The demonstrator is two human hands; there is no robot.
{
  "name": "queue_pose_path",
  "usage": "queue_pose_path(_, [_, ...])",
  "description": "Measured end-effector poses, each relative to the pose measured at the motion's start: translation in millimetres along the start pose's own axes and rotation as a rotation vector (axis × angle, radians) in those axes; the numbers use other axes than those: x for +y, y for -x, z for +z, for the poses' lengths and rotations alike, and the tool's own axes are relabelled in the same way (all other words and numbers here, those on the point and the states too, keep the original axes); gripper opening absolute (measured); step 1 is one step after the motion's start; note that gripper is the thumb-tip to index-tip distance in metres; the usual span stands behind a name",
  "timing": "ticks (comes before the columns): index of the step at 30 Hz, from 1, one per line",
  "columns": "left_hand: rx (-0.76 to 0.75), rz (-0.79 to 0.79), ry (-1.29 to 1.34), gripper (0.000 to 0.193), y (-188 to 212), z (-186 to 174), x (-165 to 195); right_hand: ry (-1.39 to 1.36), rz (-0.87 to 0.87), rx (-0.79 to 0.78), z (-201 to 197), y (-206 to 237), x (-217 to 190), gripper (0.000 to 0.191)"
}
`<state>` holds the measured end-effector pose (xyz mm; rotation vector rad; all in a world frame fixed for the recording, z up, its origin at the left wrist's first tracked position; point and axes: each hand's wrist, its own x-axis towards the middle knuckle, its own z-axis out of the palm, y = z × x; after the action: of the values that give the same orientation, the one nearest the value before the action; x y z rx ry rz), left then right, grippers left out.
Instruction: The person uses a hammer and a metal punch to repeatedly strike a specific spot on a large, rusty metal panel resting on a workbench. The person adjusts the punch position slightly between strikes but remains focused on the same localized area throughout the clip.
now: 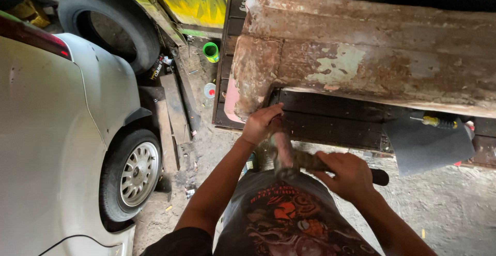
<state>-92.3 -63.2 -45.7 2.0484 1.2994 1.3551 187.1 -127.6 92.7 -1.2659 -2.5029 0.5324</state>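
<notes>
A rusty, flaking metal body panel (361, 54) lies across a dark wooden pallet (330, 126) in front of me. My left hand (261, 123) is closed at the panel's lower left corner, holding the top of a blurred pinkish rod-like thing (283, 146). My right hand (349, 173) grips a tool with a black handle (380, 177) that sticks out to the right. The tool's head end (302, 160) is motion-blurred just below the left hand. What exactly the pinkish thing is cannot be made out.
A white car (46, 147) with its wheel (135, 173) stands at the left. Behind it are a loose tyre (111, 23), wooden planks (173, 106) and a green cup (211, 50). A grey sheet (423, 145) and a screwdriver (436, 122) lie on the pallet at right.
</notes>
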Motion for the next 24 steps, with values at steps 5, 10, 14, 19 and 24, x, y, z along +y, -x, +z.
queue_pose_path(5, [0.042,0.012,-0.043,0.04,-10.3,-5.1,4.8,0.052,-0.068,-0.006,-3.3,-12.7,4.5,0.049])
queue_pose_path(10, [-0.032,0.076,0.015,0.052,-14.1,-7.9,8.7,0.011,-0.079,0.005,-5.6,-12.9,2.6,0.048])
queue_pose_path(14, [-0.003,0.046,-0.02,0.043,-13.1,-4.9,6.9,-0.022,-0.044,0.048,-0.8,-10.5,4.6,0.051])
queue_pose_path(19, [0.015,0.029,0.011,0.037,-13.4,-3.8,11.1,-0.004,-0.005,-0.052,2.7,-8.2,11.5,0.052])
queue_pose_path(24, [0.029,-0.064,-0.014,0.037,-20.8,-5.8,11.4,-0.078,0.094,0.011,0.9,-9.4,6.8,0.055])
